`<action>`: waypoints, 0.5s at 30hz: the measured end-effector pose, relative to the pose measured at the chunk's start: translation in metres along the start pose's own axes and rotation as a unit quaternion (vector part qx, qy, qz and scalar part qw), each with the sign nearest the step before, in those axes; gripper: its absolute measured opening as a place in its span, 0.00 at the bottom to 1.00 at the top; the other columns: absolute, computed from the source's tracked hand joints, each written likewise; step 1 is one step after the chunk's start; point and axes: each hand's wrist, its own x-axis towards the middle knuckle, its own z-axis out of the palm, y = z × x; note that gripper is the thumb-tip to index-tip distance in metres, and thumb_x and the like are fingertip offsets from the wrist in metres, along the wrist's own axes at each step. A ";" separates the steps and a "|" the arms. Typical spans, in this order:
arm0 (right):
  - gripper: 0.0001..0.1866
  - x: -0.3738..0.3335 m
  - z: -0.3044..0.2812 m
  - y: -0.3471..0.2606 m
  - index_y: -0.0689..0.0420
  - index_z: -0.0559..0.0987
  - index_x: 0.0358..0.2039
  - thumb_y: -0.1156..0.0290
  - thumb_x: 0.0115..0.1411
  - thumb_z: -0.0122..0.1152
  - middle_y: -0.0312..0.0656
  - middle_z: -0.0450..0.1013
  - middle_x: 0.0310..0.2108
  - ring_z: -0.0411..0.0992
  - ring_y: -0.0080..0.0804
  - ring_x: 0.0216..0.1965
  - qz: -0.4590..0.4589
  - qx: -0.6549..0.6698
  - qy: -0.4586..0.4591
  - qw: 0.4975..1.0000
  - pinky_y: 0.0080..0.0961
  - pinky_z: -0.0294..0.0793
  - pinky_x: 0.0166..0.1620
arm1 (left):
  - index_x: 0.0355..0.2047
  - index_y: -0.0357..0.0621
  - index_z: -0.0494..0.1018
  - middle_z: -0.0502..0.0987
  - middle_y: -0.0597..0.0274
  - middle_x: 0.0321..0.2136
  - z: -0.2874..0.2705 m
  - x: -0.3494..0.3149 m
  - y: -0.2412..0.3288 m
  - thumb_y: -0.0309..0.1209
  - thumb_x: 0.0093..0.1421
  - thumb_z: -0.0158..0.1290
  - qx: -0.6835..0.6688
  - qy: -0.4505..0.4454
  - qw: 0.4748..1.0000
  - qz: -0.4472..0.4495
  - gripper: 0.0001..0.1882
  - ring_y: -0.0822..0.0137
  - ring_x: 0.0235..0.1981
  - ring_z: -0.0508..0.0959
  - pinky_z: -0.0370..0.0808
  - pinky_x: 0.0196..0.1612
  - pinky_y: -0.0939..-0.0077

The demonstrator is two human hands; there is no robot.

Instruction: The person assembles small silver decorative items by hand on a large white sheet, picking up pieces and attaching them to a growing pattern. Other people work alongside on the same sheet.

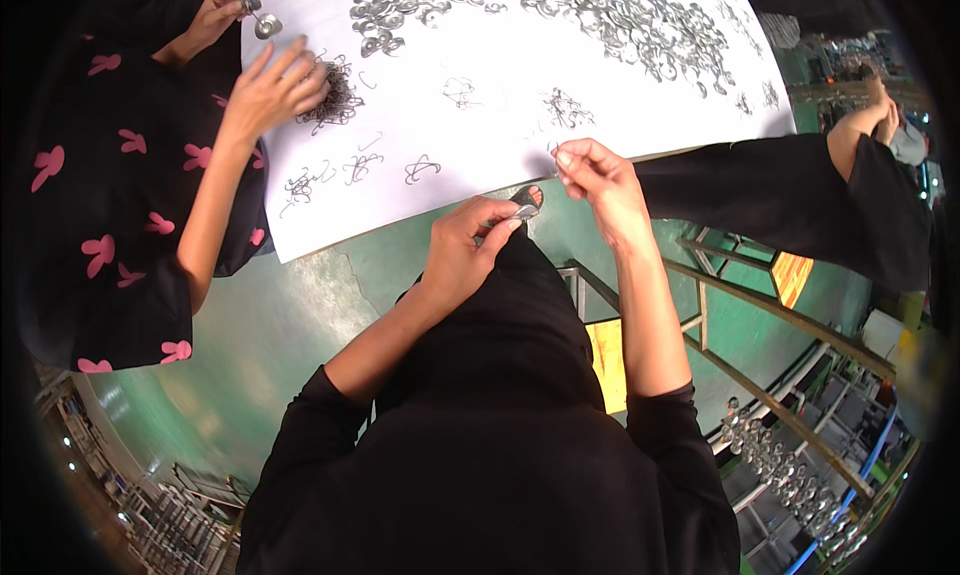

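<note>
My left hand [462,250] is closed in a pinch on a small shiny metal piece [524,213], just off the near edge of the white table; its full shape is hidden by the fingers. To its right, my right hand [608,190] pinches a thin wire hook [553,153] at the table edge, only a short part of it showing. The two hands are apart. Closest beyond my right hand lies a small heap of dark wire hooks [566,109]. Further back, many shiny round metal pieces [640,25] spread over the white table top [420,85].
At the left, a co-worker's hand [275,90] reaches over a dense hook pile [335,100]; the other hand holds shiny metal pieces [265,25]. Another person's black-clad leg [740,180] extends along the right edge. Metal-framed stools [608,360] and racks of shiny parts [790,475] stand lower right.
</note>
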 end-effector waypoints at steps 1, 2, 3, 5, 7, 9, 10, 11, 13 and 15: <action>0.06 -0.013 0.001 -0.002 0.60 0.78 0.33 0.71 0.59 0.60 0.30 0.69 0.23 0.62 0.14 0.25 0.002 0.007 0.004 1.000 0.13 0.60 0.29 | 0.37 0.35 0.75 0.78 0.62 0.31 0.001 0.001 0.001 0.22 0.57 0.55 -0.006 -0.004 1.000 -0.008 0.07 0.75 0.28 0.78 0.76 0.30 0.82; 0.08 -0.024 0.004 -0.001 0.61 0.79 0.33 0.69 0.58 0.62 0.30 0.70 0.21 0.63 0.13 0.22 -0.012 0.002 0.024 1.000 0.11 0.60 0.26 | 0.37 0.35 0.75 0.78 0.62 0.31 0.001 0.002 0.001 0.22 0.57 0.55 -0.012 -0.007 1.000 -0.017 0.07 0.75 0.27 0.78 0.77 0.30 0.82; 0.07 -0.033 0.007 0.001 0.61 0.79 0.33 0.70 0.58 0.62 0.30 0.70 0.22 0.64 0.13 0.23 -0.009 0.001 0.036 0.999 0.11 0.60 0.27 | 0.37 0.35 0.75 0.78 0.62 0.31 0.002 0.003 0.002 0.23 0.57 0.55 -0.016 -0.009 0.999 -0.027 0.07 0.75 0.27 0.78 0.77 0.30 0.83; 0.06 -0.049 0.014 0.004 0.61 0.79 0.33 0.71 0.57 0.62 0.30 0.71 0.22 0.65 0.13 0.24 -0.003 0.000 0.057 0.998 0.11 0.62 0.27 | 0.36 0.35 0.75 0.78 0.62 0.30 0.004 0.004 0.003 0.23 0.57 0.56 -0.016 -0.010 0.999 -0.033 0.07 0.76 0.27 0.78 0.77 0.31 0.83; 0.05 -0.059 0.022 0.007 0.60 0.79 0.32 0.74 0.57 0.62 0.30 0.71 0.22 0.65 0.13 0.24 -0.016 0.015 0.078 0.997 0.12 0.62 0.28 | 0.36 0.35 0.75 0.79 0.62 0.30 0.004 0.004 0.007 0.23 0.57 0.56 -0.021 -0.016 0.999 -0.047 0.07 0.76 0.27 0.78 0.77 0.31 0.83; 0.05 -0.063 0.027 0.015 0.59 0.79 0.32 0.73 0.56 0.64 0.29 0.70 0.20 0.63 0.12 0.23 -0.029 0.023 0.091 0.995 0.12 0.57 0.26 | 0.36 0.35 0.75 0.79 0.62 0.29 0.005 0.005 0.013 0.23 0.57 0.56 -0.029 -0.026 0.997 -0.073 0.07 0.76 0.27 0.78 0.77 0.31 0.82; 0.05 -0.062 0.029 0.021 0.59 0.79 0.32 0.73 0.56 0.64 0.28 0.70 0.20 0.62 0.11 0.22 -0.032 0.029 0.107 0.993 0.12 0.55 0.25 | 0.36 0.35 0.75 0.79 0.62 0.29 0.006 0.005 0.013 0.23 0.57 0.56 -0.028 -0.025 0.997 -0.067 0.07 0.76 0.27 0.78 0.77 0.31 0.82; 0.04 -0.062 0.029 0.023 0.60 0.79 0.32 0.74 0.56 0.63 0.29 0.70 0.20 0.62 0.12 0.22 -0.032 0.033 0.117 0.992 0.11 0.58 0.26 | 0.36 0.35 0.75 0.79 0.62 0.29 0.008 0.006 0.014 0.23 0.57 0.56 -0.028 -0.024 0.997 -0.061 0.07 0.76 0.27 0.78 0.77 0.31 0.82; 0.03 -0.061 0.029 0.025 0.61 0.79 0.31 0.76 0.57 0.62 0.30 0.71 0.21 0.64 0.12 0.22 -0.031 0.039 0.136 0.989 0.11 0.64 0.30 | 0.36 0.35 0.75 0.79 0.62 0.29 0.010 0.007 0.013 0.23 0.57 0.56 -0.031 -0.024 0.998 -0.053 0.07 0.76 0.28 0.78 0.77 0.31 0.82; 0.03 -0.060 0.029 0.024 0.60 0.79 0.32 0.76 0.57 0.62 0.29 0.71 0.20 0.62 0.11 0.21 0.001 0.075 0.157 0.985 0.11 0.64 0.30 | 0.36 0.35 0.75 0.79 0.62 0.29 0.013 0.009 0.013 0.23 0.56 0.57 -0.040 -0.027 0.997 -0.052 0.07 0.76 0.28 0.78 0.77 0.32 0.82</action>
